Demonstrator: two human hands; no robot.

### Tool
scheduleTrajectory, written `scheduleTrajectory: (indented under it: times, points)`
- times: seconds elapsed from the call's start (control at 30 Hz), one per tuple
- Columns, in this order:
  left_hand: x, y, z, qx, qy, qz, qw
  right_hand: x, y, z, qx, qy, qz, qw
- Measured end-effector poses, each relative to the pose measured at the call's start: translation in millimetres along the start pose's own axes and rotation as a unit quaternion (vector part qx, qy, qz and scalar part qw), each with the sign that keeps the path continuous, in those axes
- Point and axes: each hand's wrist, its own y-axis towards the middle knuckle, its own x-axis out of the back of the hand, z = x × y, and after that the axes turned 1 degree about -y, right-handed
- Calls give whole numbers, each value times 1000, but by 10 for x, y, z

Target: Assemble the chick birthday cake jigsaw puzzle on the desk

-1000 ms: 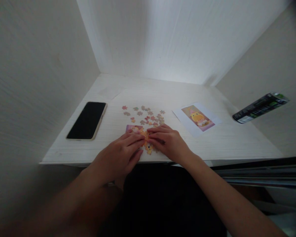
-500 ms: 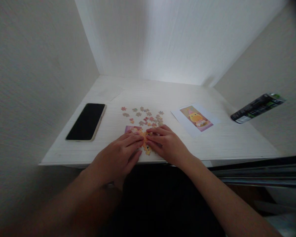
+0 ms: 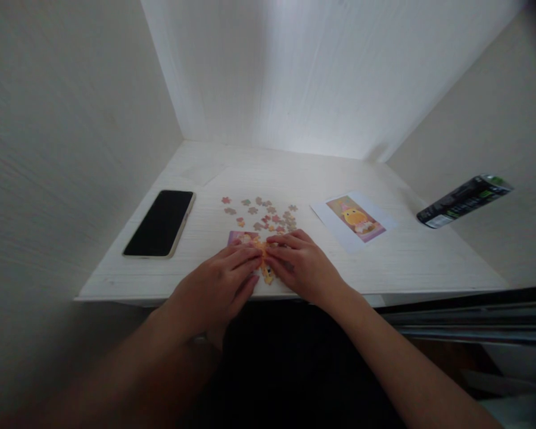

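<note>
Near the front edge of the white table lies a partly joined jigsaw puzzle (image 3: 268, 275), yellow in the middle with a pink-purple corner at its far left. My left hand (image 3: 218, 277) presses on it from the left, fingers bent together and tips at the yellow part. From the right, my right hand (image 3: 306, 265) meets it with fingers and thumb closed on the same yellow part. The two sets of fingertips almost touch and cover much of the joined pieces. Just beyond them, several loose jigsaw pieces (image 3: 252, 210) are scattered, pink, yellow and greyish.
A white sheet with a printed picture (image 3: 355, 217) of a yellow figure lies to the right. At the left is a dark-screened phone (image 3: 161, 223) in a pale case. A dark cylindrical container (image 3: 464, 201) stands far right. Pale walls enclose the table (image 3: 196, 280).
The view has shifted slightly, so the table and its things appear a little lower. Both hands remain at the joined puzzle with hardly any visible movement.
</note>
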Motion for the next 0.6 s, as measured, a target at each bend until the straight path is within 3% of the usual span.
scheduleTrajectory:
  times: [0.6]
  points:
    - [12,18,-16,-5,18,13,1000,58,-38,-20,0,-20,43,999]
